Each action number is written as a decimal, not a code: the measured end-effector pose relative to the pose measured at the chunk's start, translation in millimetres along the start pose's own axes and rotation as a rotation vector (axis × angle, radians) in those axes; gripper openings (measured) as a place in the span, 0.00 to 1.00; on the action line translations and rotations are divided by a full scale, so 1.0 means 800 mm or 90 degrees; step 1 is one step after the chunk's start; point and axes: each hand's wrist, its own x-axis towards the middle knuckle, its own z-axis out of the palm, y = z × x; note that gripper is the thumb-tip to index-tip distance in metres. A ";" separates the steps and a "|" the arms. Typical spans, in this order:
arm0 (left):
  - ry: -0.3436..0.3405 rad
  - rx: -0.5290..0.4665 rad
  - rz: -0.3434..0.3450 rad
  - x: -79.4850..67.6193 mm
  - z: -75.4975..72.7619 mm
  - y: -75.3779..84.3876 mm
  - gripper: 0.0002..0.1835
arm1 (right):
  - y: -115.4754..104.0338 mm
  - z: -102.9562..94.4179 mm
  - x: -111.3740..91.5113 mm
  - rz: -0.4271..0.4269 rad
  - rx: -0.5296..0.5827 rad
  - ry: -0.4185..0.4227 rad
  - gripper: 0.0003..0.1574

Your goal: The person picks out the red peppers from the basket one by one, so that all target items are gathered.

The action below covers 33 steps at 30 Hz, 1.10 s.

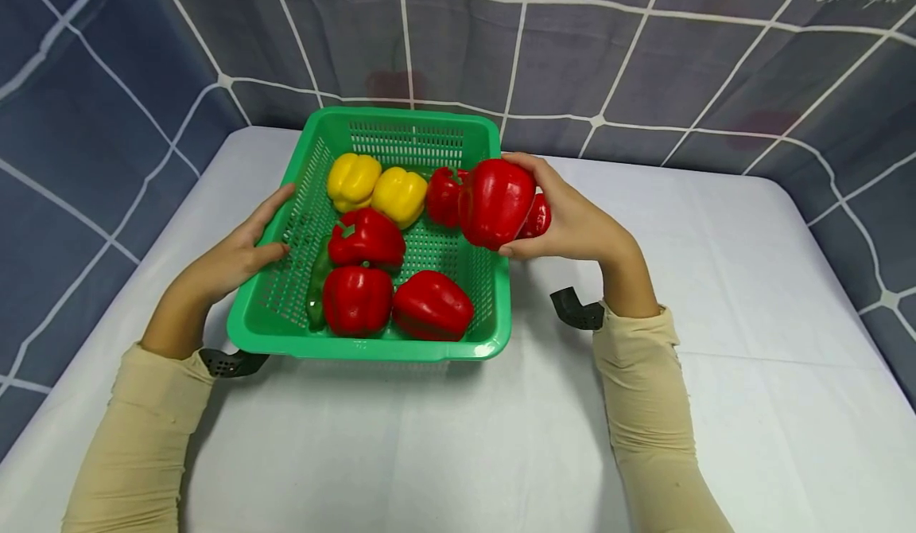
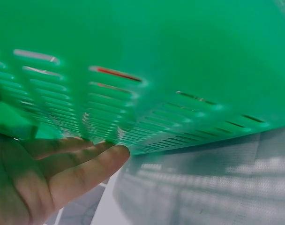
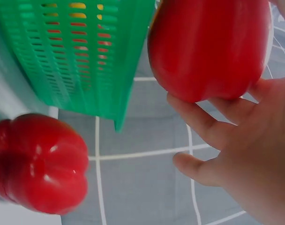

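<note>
Right hand [image 1: 572,219]: fingers and thumb curled round a red pepper [image 1: 496,203], by right rim of green basket [image 1: 372,348] | left hand [image 1: 239,254]: fingers straight, against basket's left side; lower ones seen only from left wrist | right wrist view: second red pepper [image 3: 46,164] outside basket, left edge cropped; head view: partly hidden

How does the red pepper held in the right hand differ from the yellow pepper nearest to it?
The held red pepper is red; the yellow pepper is yellow. The right hand grips the held red pepper over the rim of the green basket, while the yellow pepper lies inside, untouched. In the head view, the held red pepper looks larger than the yellow pepper. Both are glossy and lobed.
</note>
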 end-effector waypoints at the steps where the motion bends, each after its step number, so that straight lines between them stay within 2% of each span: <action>1: 0.000 -0.001 0.000 0.000 0.000 0.000 0.42 | 0.000 -0.002 -0.001 0.004 0.002 0.000 0.57; 6: -0.002 -0.008 0.000 0.000 0.000 0.000 0.42 | 0.001 -0.011 -0.005 0.019 -0.007 -0.006 0.56; 16: -0.003 -0.011 -0.002 0.001 0.000 0.000 0.42 | 0.010 -0.028 -0.014 0.073 -0.100 -0.015 0.56; 26: 0.001 -0.004 -0.001 0.001 0.000 0.000 0.41 | 0.018 -0.044 -0.022 0.087 -0.111 -0.014 0.56; 33: -0.001 -0.010 0.000 0.001 0.000 0.000 0.41 | 0.027 -0.063 -0.035 0.116 -0.103 0.008 0.58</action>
